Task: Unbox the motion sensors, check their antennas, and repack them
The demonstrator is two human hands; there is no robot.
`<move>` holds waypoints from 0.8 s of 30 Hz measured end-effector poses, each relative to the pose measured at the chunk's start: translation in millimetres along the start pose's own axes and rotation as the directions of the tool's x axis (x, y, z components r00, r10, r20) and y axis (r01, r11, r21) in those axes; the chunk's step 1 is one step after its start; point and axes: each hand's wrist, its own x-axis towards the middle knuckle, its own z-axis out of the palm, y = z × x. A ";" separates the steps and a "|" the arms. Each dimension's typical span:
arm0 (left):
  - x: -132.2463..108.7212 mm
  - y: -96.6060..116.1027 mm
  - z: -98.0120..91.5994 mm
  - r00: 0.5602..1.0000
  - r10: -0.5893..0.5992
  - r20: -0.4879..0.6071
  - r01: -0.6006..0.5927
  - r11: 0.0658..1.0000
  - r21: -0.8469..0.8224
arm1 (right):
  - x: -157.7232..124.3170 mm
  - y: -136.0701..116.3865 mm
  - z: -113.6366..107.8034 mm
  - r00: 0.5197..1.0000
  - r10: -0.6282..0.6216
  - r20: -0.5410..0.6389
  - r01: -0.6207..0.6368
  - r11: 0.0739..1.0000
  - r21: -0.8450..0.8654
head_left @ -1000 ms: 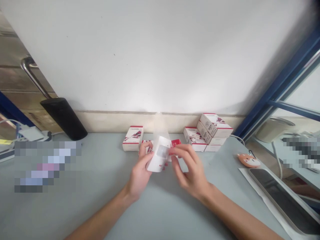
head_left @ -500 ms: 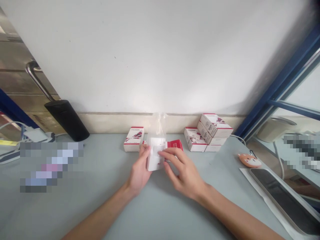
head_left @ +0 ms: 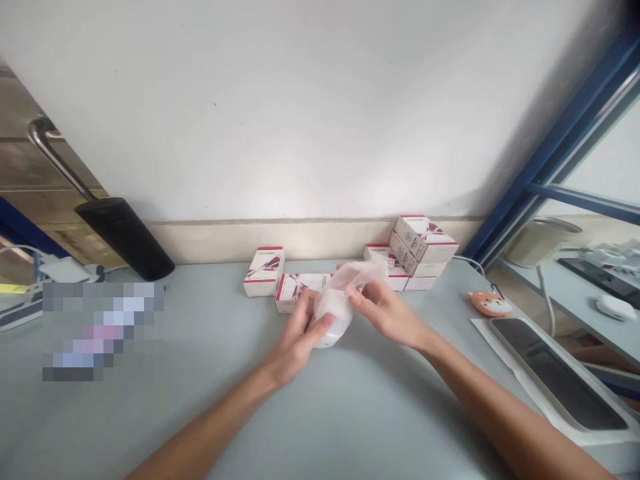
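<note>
Just in front of the low box, the left hand is closed around the lower part of a clear plastic bag, its fingers curled against a white device that sits inside the film. The right hand pinches the bag's upper part between thumb and fingers, so the bag stretches up and to the right from the device. The pictures do not settle whether the device touches the table beneath it. Left of the low box stands a lone box; to its right rises a stack of boxes. Further right lie a fox trinket and a dark tablet on a white sheet.
</note>
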 end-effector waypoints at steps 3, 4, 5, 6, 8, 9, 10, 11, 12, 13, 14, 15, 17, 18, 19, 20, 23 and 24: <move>1.6 -4.2 0.2 0.995 0.027 0.092 -0.033 0.997 0.065 | 1.1 -1.4 -8.0 0.999 -0.027 0.043 0.029 0.999 -0.030; 2.2 -4.8 -0.1 0.993 0.039 0.109 -0.049 0.994 0.098 | 1.3 -2.5 -11.1 0.998 -0.033 0.053 0.035 0.999 -0.039; 2.5 -4.7 -0.7 0.991 0.049 0.121 -0.067 0.988 0.143 | 1.2 -3.9 -14.7 0.997 -0.032 0.071 0.035 0.998 -0.049; 2.7 -3.7 -1.7 0.989 0.062 0.131 -0.087 0.976 0.200 | 0.8 -5.5 -18.6 0.994 -0.027 0.101 0.033 0.998 -0.059; 2.0 0.2 -4.7 0.984 0.075 0.163 -0.127 0.932 0.339 | -0.4 -9.2 -27.4 0.983 -0.012 0.181 0.027 0.996 -0.082; 1.3 2.9 -6.3 0.981 0.071 0.181 -0.140 0.903 0.406 | -1.1 -11.2 -31.9 0.975 0.000 0.223 0.022 0.995 -0.094; 0.4 5.7 -7.7 0.979 0.064 0.193 -0.147 0.876 0.459 | -1.8 -13.3 -36.1 0.965 0.018 0.263 0.011 0.994 -0.108; -0.4 8.5 -8.7 0.979 0.057 0.196 -0.149 0.856 0.496 | -2.5 -15.2 -39.9 0.955 0.045 0.294 -0.008 0.992 -0.124; -1.2 11.0 -9.1 0.980 0.054 0.193 -0.148 0.843 0.517 | -3.0 -17.1 -43.1 0.944 0.077 0.320 -0.033 0.989 -0.141; -1.8 13.2 -9.0 0.981 0.057 0.188 -0.149 0.838 0.525 | -3.4 -18.6 -45.6 0.934 0.111 0.340 -0.059 0.985 -0.160; -2.0 15.0 -8.3 0.981 0.067 0.183 -0.155 0.840 0.520 | -3.6 -19.7 -47.3 0.926 0.141 0.351 -0.082 0.980 -0.179; -2.0 16.3 -7.3 0.981 0.084 0.177 -0.164 0.846 0.507 | -3.6 -20.1 -48.3 0.921 0.167 0.351 -0.101 0.975 -0.200; -1.2 17.0 -5.0 0.981 0.106 0.163 -0.172 0.862 0.476 | -3.2 -19.1 -48.7 0.917 0.207 0.342 -0.127 0.962 -0.240; -0.5 16.3 -4.2 0.983 0.103 0.154 -0.164 0.868 0.468 | -3.0 -17.7 -48.3 0.912 0.222 0.345 -0.136 0.957 -0.256; 0.3 14.9 -3.9 0.985 0.087 0.149 -0.148 0.870 0.471 | -2.8 -15.8 -47.9 0.905 0.235 0.355 -0.142 0.953 -0.269; 1.0 12.9 -4.1 0.987 0.065 0.148 -0.130 0.864 0.486 | -2.6 -13.6 -47.4 0.894 0.248 0.373 -0.144 0.948 -0.284; 2.5 5.1 -6.9 0.985 0.000 0.173 -0.101 0.812 0.574 | -2.9 -7.1 -46.4 0.858 0.269 0.438 -0.121 0.934 -0.336; 2.7 3.0 -7.9 0.983 -0.010 0.183 -0.105 0.789 0.606 | -3.3 -5.4 -46.1 0.851 0.275 0.448 -0.116 0.929 -0.351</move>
